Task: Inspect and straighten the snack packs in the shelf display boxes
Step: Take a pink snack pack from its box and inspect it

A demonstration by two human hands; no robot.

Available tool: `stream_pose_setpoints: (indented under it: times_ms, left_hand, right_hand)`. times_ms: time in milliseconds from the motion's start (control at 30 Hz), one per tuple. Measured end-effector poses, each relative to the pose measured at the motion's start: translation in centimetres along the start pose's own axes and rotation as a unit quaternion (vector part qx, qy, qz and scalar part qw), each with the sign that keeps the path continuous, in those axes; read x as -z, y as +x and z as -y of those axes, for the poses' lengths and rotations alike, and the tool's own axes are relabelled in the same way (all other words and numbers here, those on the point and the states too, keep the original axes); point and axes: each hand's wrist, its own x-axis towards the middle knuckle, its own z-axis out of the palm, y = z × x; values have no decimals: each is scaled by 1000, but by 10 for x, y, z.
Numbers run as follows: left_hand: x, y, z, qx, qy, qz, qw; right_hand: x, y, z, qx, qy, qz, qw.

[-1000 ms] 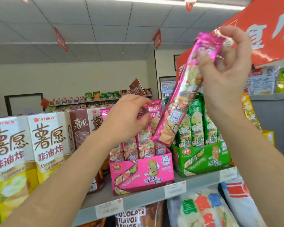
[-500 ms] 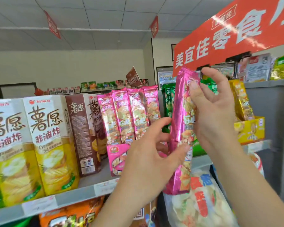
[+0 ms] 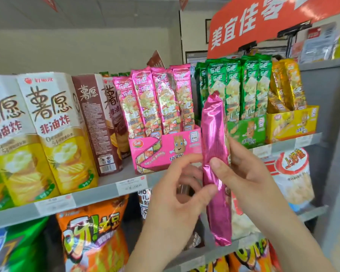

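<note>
A long pink snack pack point(image 3: 214, 146) stands upright in front of the shelf, its plain back turned toward me. My right hand point(image 3: 241, 173) grips its middle from the right, thumb across the front. My left hand point(image 3: 177, 195) pinches its left edge with thumb and fingers. Behind it on the shelf sits the pink display box point(image 3: 161, 152), with several pink packs point(image 3: 155, 103) standing upright in it. To the right are a green display box point(image 3: 247, 132) full of green packs and a yellow display box point(image 3: 292, 124) with leaning yellow packs.
Tall white-and-yellow chip cartons point(image 3: 53, 130) and a brown carton point(image 3: 98, 122) fill the shelf's left side. The grey shelf edge point(image 3: 98, 193) carries price labels. Orange snack bags point(image 3: 94, 230) hang below. A red sign point(image 3: 263, 22) hangs overhead.
The pink pack has come down from high overhead to chest height and turned back-side toward me. My left hand left the box and took hold of the pack's edge.
</note>
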Motion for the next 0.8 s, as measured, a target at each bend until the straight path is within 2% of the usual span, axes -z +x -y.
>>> stream_pose_setpoints:
  times_ms: [133,200,267,467,700,800]
  left_hand:
    - [12,0,-4,-27,-76,-79,994]
    - [18,5,-8,-48,-115,-70,990]
    - [20,6,-10,-31,-142,-45,988]
    - [17,-6,-5,48,-215,-103,970]
    - [21,-10,-7,12,-208,-108,972]
    - [21,-8,-8,20,-252,-119,960]
  right_hand:
    - [3,-17,-5,-46,-19,76,996]
    - [0,-27,-6,-63,-22,122,990]
    - [-4,-33,-6,-78,-19,147,986]
    - [-13,-40,-7,-85,-7,151,985]
    - [-16,-42,-11,-92,-1,156,983]
    - [-22,-47,-15,-71,-64,120,988]
